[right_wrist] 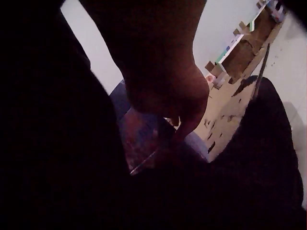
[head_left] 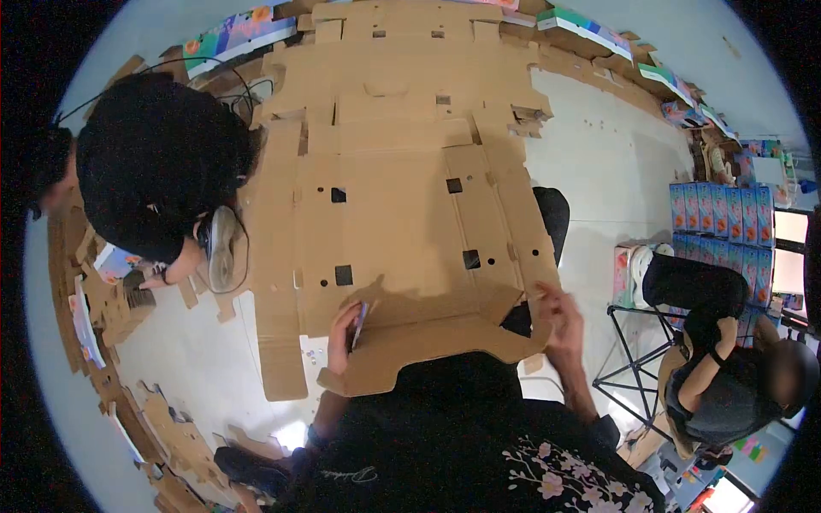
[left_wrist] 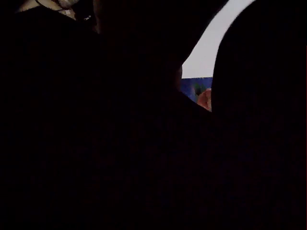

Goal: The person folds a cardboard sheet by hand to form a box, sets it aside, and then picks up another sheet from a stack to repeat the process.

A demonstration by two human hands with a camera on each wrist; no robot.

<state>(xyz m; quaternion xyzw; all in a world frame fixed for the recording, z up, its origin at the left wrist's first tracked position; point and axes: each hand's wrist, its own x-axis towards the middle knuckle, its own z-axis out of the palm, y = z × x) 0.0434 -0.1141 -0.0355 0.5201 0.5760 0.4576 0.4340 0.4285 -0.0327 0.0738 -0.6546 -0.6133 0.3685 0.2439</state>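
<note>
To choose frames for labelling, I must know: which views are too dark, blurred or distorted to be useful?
Head view: well lit, but with strong fisheye curving and black corners; the right hand is motion-blurred, the cardboard sheet sharp. Left wrist view: almost black, only a small bright patch at the upper right. Right wrist view: underexposed, the hand a dark silhouette before a lit background.

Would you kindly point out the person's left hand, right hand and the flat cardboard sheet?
left hand [head_left: 344, 335]: head view, back of the hand.
right hand [head_left: 563, 323]: head view, back of the hand.
cardboard sheet [head_left: 402, 232]: head view, bare middle panel.
</note>
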